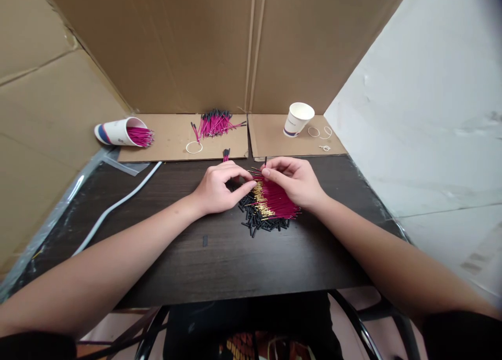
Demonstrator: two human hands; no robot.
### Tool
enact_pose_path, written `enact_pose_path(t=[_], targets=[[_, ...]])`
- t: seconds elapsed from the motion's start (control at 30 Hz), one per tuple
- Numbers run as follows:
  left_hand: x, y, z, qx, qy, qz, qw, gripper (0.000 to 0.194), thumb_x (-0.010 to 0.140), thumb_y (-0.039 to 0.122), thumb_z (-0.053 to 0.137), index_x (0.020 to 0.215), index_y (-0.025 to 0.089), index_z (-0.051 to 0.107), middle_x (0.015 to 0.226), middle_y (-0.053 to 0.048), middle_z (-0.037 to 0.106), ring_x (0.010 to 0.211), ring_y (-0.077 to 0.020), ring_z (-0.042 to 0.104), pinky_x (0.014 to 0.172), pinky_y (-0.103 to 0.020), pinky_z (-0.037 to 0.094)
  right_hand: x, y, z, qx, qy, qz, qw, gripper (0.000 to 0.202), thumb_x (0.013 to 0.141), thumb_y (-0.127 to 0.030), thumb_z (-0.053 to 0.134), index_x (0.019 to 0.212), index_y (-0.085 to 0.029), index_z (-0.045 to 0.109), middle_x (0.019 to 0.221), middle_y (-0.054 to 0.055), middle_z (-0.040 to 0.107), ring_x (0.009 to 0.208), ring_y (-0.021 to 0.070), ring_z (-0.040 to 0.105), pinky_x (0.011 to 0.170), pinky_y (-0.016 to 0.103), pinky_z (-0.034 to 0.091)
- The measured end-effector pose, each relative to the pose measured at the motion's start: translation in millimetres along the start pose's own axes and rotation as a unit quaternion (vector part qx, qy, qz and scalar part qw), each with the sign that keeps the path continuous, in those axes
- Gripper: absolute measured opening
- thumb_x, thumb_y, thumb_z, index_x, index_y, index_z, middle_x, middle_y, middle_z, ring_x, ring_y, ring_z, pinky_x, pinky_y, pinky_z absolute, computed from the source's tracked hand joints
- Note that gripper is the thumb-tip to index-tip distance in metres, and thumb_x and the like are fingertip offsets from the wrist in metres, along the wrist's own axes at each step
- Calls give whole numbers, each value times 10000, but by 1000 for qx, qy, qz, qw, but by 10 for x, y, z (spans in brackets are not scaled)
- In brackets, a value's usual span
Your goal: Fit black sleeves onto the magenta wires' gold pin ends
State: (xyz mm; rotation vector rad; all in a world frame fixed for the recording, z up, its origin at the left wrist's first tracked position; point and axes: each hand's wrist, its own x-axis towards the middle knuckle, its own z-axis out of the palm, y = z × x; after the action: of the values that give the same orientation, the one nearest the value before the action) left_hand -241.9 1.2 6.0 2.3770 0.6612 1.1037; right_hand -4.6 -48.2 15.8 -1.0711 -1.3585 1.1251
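Observation:
In the middle of the table lies a pile of magenta wires (pixel 280 198) with gold-coloured pin ends. Beside and partly under it, black sleeves (pixel 266 225) are heaped loosely. My left hand (pixel 223 188) is closed in a pinch by the gold ends; whatever its fingertips hold is too small to make out. My right hand (pixel 296 180) hovers over the far side of the wire pile, thumb and index finger pinched on a short black sleeve (pixel 265 162) that sticks up. Just beyond my left hand, a few magenta wires with black ends (pixel 226 155) show, partly hidden by the hand.
A paper cup (pixel 113 133) full of magenta wires lies on its side at left. Sleeved wires (pixel 215 124) are heaped on a cardboard strip (pixel 164 140). An upright paper cup (pixel 298 119) and rubber bands (pixel 314 132) sit at right. Cardboard walls (pixel 188 46) enclose the back.

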Motion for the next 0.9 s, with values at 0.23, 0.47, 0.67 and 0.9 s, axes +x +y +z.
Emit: enact_pose_path(t=[0.23, 0.47, 0.67, 0.9], targets=[[15, -6, -11, -34, -18, 23, 999, 156, 1047, 328, 754, 984, 199, 815, 910, -62, 827, 796, -194, 724, 790, -375, 600, -2, -63, -5, 57, -20, 60, 996, 351, 842, -524, 951, 908, -209, 811, 872, 47, 802, 785, 167, 724, 788, 356, 635], [15, 16, -14, -28, -18, 44, 998, 135, 1055, 259, 718, 967, 190, 794, 869, -50, 794, 773, -175, 711, 753, -341, 579, -6, -49, 14, 64, -38, 54, 996, 354, 833, -515, 954, 844, -201, 792, 1000, 77, 827, 856, 185, 762, 828, 370, 653], [5, 22, -8, 47, 43, -18, 998, 202, 1008, 274, 699, 833, 180, 740, 737, -27, 714, 649, -147, 613, 644, -311, 504, 47, 67, -72, -20, -12, 5, 1000, 389, 847, -398, 924, 1137, -185, 774, 935, 59, 774, 783, 163, 672, 722, 342, 580], [47, -203, -110, 129, 129, -187, 965, 225, 841, 199, 682, 626, 192, 615, 507, 28, 544, 480, -118, 466, 522, -278, 359, 176, 349, -237, -185, 47, -47, 981, 251, 880, -329, 799, 1077, -188, 735, 833, 5, 685, 673, 131, 479, 656, 327, 413]])
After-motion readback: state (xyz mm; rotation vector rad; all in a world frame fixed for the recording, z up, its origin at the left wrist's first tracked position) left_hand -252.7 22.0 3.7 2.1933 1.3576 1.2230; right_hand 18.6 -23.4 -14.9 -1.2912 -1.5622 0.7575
